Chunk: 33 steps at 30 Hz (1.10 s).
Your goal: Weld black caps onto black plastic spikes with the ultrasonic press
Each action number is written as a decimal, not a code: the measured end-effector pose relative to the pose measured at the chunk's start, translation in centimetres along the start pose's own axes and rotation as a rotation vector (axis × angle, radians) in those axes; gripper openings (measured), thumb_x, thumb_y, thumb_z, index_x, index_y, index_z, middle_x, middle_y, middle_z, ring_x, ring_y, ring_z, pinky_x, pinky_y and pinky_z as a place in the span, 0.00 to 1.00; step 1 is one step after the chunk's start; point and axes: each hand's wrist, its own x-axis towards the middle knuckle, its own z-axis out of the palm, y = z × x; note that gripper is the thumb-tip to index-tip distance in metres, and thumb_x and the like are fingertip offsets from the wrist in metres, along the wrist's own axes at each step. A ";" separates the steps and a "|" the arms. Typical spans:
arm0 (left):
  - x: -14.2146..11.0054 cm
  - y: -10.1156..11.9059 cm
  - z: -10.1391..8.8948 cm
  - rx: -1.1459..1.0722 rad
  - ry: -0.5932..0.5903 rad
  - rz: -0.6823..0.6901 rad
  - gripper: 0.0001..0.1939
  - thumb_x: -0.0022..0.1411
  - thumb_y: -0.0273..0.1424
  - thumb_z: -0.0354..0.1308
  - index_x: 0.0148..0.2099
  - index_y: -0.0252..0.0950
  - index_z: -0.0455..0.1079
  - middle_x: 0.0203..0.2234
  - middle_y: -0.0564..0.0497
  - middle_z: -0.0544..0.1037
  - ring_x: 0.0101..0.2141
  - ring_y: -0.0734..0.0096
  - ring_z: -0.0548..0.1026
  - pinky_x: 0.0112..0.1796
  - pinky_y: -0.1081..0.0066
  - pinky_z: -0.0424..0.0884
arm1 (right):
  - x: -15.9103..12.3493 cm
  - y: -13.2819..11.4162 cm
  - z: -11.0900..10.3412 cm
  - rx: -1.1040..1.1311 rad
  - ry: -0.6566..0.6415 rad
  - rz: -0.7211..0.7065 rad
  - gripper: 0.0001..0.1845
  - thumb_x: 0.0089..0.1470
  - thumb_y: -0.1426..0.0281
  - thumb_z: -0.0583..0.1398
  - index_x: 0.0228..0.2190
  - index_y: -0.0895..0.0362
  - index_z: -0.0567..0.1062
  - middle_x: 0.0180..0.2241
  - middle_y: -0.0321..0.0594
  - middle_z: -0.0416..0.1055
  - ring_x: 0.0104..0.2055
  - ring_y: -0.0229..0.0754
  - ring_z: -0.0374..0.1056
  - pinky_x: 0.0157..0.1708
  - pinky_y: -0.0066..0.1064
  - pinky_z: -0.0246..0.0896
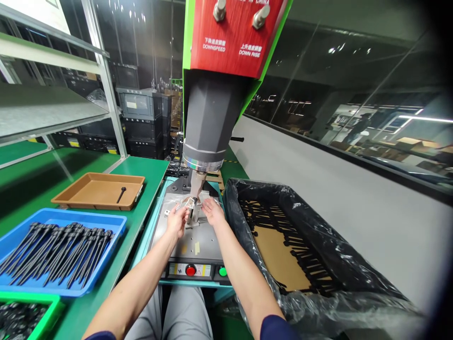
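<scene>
A metal fixture (193, 216) stands on the grey machine plate (182, 245), directly under the tapered horn (197, 183) of a red and green press (226, 52). At the fixture's left side is my left hand (178, 220), its thumb and fingers closed together; what they pinch is too small to make out. My right hand (213, 211) is on the other side, fingers stretched toward the fixture and apparently holding nothing. A small black piece (195, 201) shows at the top of the fixture, just below the horn tip.
A blue tray (118, 231) of black long-stemmed parts (60, 252) sits left, near a brown tray (95, 191) with one such part and a green bin (58, 302). Right is a plastic-lined box (244, 226) with cardboard and black parts. Red (190, 270) and green (222, 271) buttons line the machine front.
</scene>
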 end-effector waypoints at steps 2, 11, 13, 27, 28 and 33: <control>0.1 0.0 0.0 -0.011 -0.003 -0.005 0.16 0.53 0.21 0.64 0.44 0.33 0.66 0.28 0.51 0.77 0.24 0.78 0.76 0.21 0.83 0.67 | -0.2 -0.2 0.2 0.012 0.008 0.029 0.14 0.58 0.59 0.56 0.37 0.54 0.76 0.47 0.47 0.75 0.49 0.48 0.72 0.45 0.39 0.68; 0.9 0.0 0.0 -0.045 0.029 -0.042 0.04 0.58 0.22 0.61 0.34 0.32 0.68 0.25 0.50 0.76 0.20 0.81 0.73 0.18 0.84 0.67 | -0.8 -0.9 1.1 0.079 0.057 0.125 0.13 0.60 0.61 0.56 0.38 0.55 0.75 0.48 0.43 0.75 0.48 0.44 0.72 0.43 0.32 0.68; 0.9 -0.1 -0.1 -0.050 0.034 -0.051 0.04 0.58 0.22 0.61 0.34 0.32 0.68 0.26 0.49 0.77 0.21 0.80 0.73 0.19 0.84 0.67 | -1.0 -0.8 0.9 0.096 0.054 0.142 0.14 0.60 0.59 0.56 0.39 0.55 0.75 0.47 0.44 0.75 0.47 0.43 0.71 0.43 0.32 0.68; 0.2 -0.1 -0.7 -0.155 0.066 -0.175 0.04 0.61 0.28 0.59 0.36 0.32 0.68 0.29 0.47 0.78 0.22 0.78 0.76 0.21 0.81 0.72 | -0.9 0.0 -0.3 0.202 0.057 0.239 0.19 0.58 0.52 0.56 0.38 0.54 0.74 0.43 0.43 0.75 0.45 0.42 0.72 0.42 0.32 0.69; 0.1 -0.1 -0.8 -0.160 0.070 -0.181 0.04 0.62 0.28 0.58 0.36 0.32 0.67 0.29 0.47 0.78 0.22 0.78 0.76 0.21 0.81 0.72 | -0.8 0.2 -0.5 0.207 0.070 0.239 0.19 0.58 0.52 0.56 0.38 0.54 0.74 0.43 0.43 0.75 0.44 0.42 0.72 0.42 0.33 0.69; 0.2 -0.1 -1.4 -0.171 0.081 -0.173 0.03 0.62 0.22 0.56 0.34 0.32 0.67 0.23 0.50 0.75 0.19 0.81 0.73 0.20 0.84 0.70 | 0.5 -0.1 -0.9 0.227 0.161 0.210 0.13 0.60 0.59 0.55 0.36 0.56 0.73 0.42 0.45 0.75 0.44 0.42 0.72 0.42 0.34 0.69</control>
